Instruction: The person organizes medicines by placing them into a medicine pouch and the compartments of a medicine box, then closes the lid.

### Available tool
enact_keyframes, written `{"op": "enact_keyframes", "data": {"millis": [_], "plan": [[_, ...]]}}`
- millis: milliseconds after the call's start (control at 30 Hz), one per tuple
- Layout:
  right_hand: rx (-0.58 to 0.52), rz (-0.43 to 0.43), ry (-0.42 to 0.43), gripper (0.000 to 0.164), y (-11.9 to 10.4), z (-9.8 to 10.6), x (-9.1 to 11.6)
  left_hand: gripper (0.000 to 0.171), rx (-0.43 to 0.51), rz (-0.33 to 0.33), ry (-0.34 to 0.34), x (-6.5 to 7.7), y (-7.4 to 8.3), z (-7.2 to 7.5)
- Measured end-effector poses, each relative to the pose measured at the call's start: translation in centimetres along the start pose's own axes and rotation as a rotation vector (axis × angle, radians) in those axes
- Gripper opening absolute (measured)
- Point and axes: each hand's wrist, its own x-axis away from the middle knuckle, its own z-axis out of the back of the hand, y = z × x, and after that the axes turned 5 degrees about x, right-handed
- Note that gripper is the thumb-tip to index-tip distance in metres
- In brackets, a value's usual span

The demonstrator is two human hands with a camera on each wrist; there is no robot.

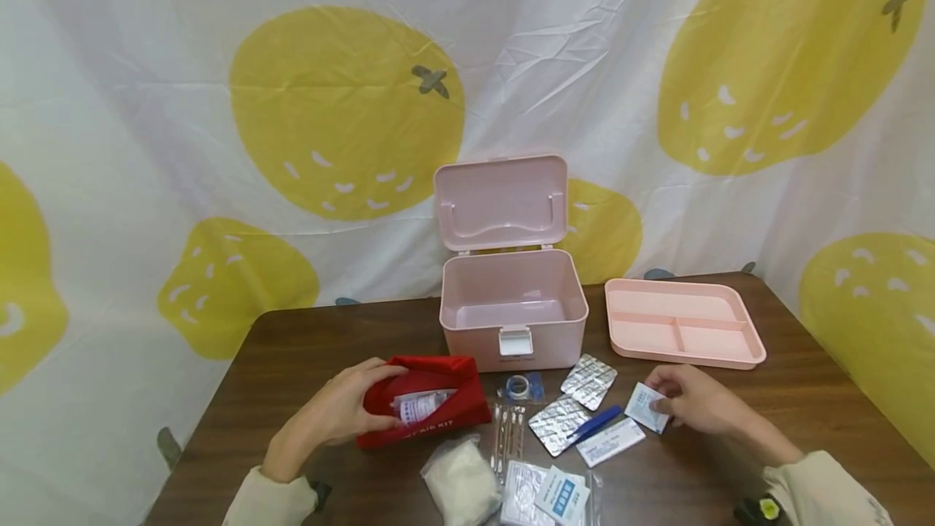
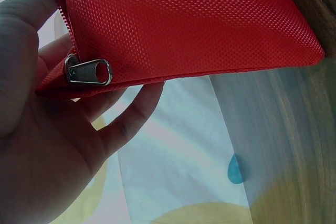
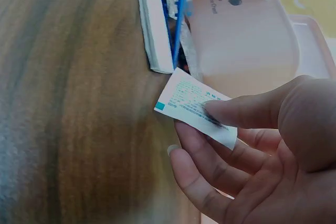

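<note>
In the head view my left hand (image 1: pixel 332 408) grips the left end of an open red first aid pouch (image 1: pixel 471 412). A clear wrapped item with a printed label (image 1: pixel 420 407) lies inside it. The left wrist view shows the pouch's metal zipper pull (image 2: pixel 90 72) beside my palm. My right hand (image 1: pixel 697 402) pinches a small white and blue sachet (image 1: pixel 646 407) between thumb and fingers. Close to that sachet are blue tweezers (image 1: pixel 605 417) and a long white packet (image 1: pixel 612 441). In the right wrist view, small print covers the sachet (image 3: pixel 184 98).
Behind the hands stands a pink box (image 1: pixel 514 347), lid raised, with a pink divided tray (image 1: pixel 643 304) to its right. Two silver foil packs (image 1: pixel 588 381), a tape roll (image 1: pixel 518 386), cotton swabs (image 1: pixel 507 438), bagged cotton (image 1: pixel 462 484) and another sachet (image 1: pixel 562 496) lie in front.
</note>
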Motion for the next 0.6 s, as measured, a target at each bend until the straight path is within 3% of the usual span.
{"op": "enact_keyframes", "data": {"millis": [267, 600], "plan": [[-0.078, 0.031, 0.027, 0.017, -0.9, 1.1, -0.1, 0.062, -0.004, 0.004, 0.000, 0.1, 0.0, 0.0], [-0.057, 0.039, 0.025, 0.017, -2.7, 2.0, -0.4, 0.064, 0.018, 0.031, -0.008, 0.1, 0.0, 0.0]]}}
